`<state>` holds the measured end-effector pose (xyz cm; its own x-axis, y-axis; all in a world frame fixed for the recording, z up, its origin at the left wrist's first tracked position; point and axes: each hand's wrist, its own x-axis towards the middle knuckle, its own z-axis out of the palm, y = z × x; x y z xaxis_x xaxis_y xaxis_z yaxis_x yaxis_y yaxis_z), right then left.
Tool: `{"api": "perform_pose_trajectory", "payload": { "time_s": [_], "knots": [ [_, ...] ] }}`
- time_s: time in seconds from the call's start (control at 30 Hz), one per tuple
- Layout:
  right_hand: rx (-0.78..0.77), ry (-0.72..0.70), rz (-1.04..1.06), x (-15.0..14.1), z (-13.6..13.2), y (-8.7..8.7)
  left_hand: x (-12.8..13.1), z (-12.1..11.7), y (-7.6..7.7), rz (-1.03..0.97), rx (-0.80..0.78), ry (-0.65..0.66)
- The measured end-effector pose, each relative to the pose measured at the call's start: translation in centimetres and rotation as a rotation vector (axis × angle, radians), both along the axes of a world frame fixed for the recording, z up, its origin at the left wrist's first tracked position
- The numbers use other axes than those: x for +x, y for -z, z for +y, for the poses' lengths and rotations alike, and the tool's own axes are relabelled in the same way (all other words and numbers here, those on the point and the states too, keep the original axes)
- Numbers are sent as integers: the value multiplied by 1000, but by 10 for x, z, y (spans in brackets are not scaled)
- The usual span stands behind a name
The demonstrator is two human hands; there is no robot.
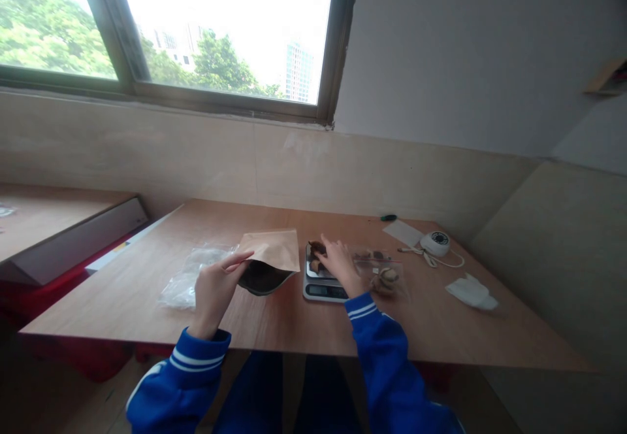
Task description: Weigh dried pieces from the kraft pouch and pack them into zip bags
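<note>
My left hand [215,290] pinches the upper edge of a brown kraft paper pouch [272,249], its fingers closed on it. The pouch mouth gapes toward me and shows a dark lining. Over a small digital kitchen scale [324,292], my right hand [337,264] reaches with thumb and forefinger apart. Dark brown dried pieces [316,257] lie on the scale's plate, and these fingers are at them; their exact kind is unclear. Beside the scale, to the right, a clear plastic bag [399,277] holds pale brownish dried pieces [385,280].
Clear plastic bags [191,277] lie left of the pouch. At the right are a white dome-shaped device with a cable [435,243], a crumpled white tissue [471,291], a white paper [402,233] and a green-handled tool [388,217]. The wooden table [274,329] stands against the wall.
</note>
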<state>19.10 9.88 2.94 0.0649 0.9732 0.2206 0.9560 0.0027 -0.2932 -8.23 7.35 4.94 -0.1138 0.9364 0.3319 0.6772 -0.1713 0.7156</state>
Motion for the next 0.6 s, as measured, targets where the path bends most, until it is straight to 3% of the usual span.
{"api": "perform_pose_trajectory", "payload": {
  "time_s": [0.17, 0.33, 0.6],
  "knots": [
    [77, 6, 43, 19, -7, 5, 1, -1, 1, -2, 7, 7],
    [246, -39, 398, 41, -12, 15, 4, -2, 3, -1, 13, 8],
    [267, -49, 572, 55, 0, 39, 3, -2, 5, -8, 16, -1]
  ]
}}
